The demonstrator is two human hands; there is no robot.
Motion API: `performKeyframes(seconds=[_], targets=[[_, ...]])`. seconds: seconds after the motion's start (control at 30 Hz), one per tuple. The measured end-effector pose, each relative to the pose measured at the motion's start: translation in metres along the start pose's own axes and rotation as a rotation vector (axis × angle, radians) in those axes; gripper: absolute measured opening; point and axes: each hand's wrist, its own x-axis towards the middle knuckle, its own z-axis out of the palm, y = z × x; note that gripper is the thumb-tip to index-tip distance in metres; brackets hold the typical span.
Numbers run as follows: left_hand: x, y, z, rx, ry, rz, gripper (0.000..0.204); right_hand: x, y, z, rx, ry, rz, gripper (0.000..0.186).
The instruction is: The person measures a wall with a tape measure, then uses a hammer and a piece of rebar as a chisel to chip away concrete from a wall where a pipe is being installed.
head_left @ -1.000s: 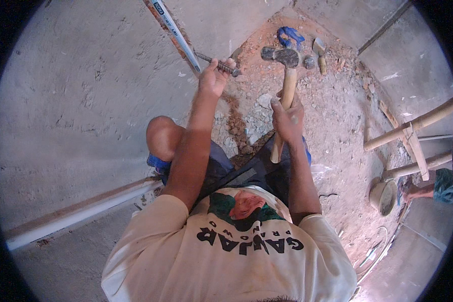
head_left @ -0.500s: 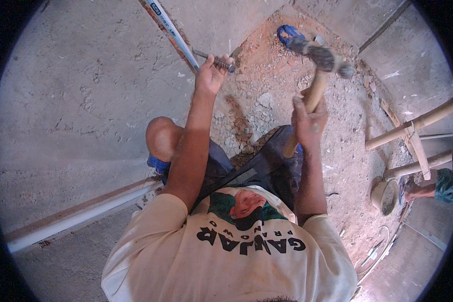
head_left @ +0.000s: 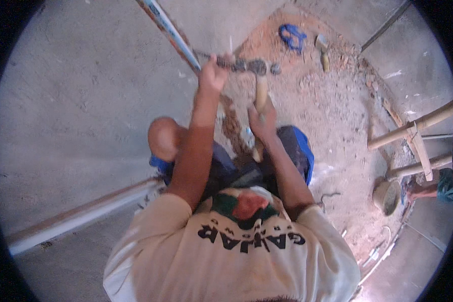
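Observation:
My left hand (head_left: pixel 214 76) is closed around a chisel (head_left: pixel 203 54), a dark ribbed metal rod, whose tip meets the wall beside a white pipe (head_left: pixel 172 34) set in a groove. A wooden-handled hammer (head_left: pixel 261 90) is gripped in my right hand (head_left: pixel 263 120). Its dark head lies in line with the chisel's butt end and appears to touch it, though motion blurs the spot. Both hands are above my bent knees, the left one close to the wall.
Rubble and reddish dust cover the floor (head_left: pixel 332 121). Farther off lie a blue looped object (head_left: pixel 292 38) and a small trowel-like tool (head_left: pixel 324 54). At the right stand a wooden pole frame (head_left: pixel 412 131), a bucket (head_left: pixel 387 198) and another person's limb (head_left: pixel 422 192).
The hammer has swung left from out to the right, and its head is now at the chisel's end. My left hand holds the chisel in nearly the same place.

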Motion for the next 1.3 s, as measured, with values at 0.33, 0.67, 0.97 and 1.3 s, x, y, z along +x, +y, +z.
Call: performKeyframes(seconds=[0.33, 0.67, 0.97, 1.3], targets=[[0.022, -0.002, 0.034, -0.165, 0.102, 0.087, 0.021, 0.095, -0.091, -0.133, 0.738, 0.636, 0.047, 0.014], [0.046, -0.014, -0.009, 0.103, -0.017, -0.034, 0.023, 0.018, 0.004, -0.027, 0.157, -0.233, 0.207, 0.034], [0.032, -0.009, 0.030, -0.140, 0.081, 0.079, 0.021, 0.093, -0.053, -0.128, 1.030, 0.714, 0.176, 0.009], [0.038, -0.005, 0.018, -0.139, 0.051, 0.081, 0.028, 0.027, 0.053, -0.048, 0.321, -0.046, 0.380, 0.012]])
